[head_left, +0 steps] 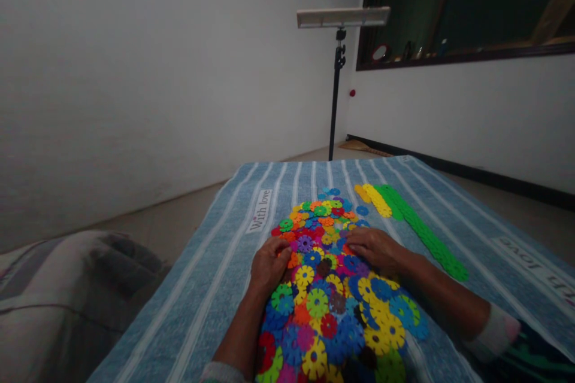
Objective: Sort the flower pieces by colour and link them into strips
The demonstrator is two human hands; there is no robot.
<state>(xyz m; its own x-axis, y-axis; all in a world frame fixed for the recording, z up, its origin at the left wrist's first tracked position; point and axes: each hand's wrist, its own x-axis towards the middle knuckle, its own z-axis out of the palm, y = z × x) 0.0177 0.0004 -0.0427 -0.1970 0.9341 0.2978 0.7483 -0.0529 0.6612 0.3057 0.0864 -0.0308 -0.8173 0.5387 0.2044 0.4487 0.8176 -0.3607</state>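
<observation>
A heap of flat, many-coloured plastic snowflake discs [330, 287] lies on a blue striped cloth [215, 287]. My left hand [268, 263] rests on the heap's left side, fingers curled with the tips pressed on discs; whether they grip one I cannot make out. My right hand [375, 247] lies palm down on the heap's right side, fingers stretched flat toward the left over the discs. To the right, a long row of green discs [422, 230] runs diagonally, with a shorter yellow row [376, 199] and an orange row [362, 192] beside its far end.
A black stand [336, 96] carrying a flat light bar [344, 17] rises behind the cloth near the white wall. A dark window [467, 6] is at upper right. A grey cushion [67, 299] sits at lower left. The cloth reads "With love" [259, 210].
</observation>
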